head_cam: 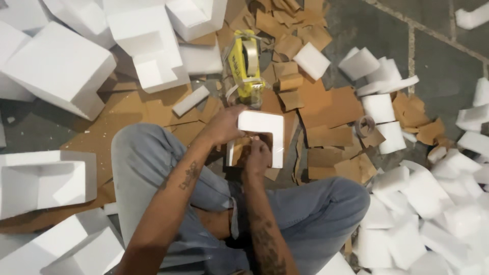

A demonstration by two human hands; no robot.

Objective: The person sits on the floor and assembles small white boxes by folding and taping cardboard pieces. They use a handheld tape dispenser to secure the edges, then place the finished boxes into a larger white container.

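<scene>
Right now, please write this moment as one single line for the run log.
left hand: holds white L-shaped foam piece | right hand: at its inner corner | yellow tape dispenser: on floor beyond | cardboard scraps: scattered around

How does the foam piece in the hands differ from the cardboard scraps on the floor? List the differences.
The foam corner piece is white, thick and L-shaped; the cardboard scraps are brown, thin and flat. The left hand and right hand hold the foam; the scraps lie loose on the floor.
</scene>
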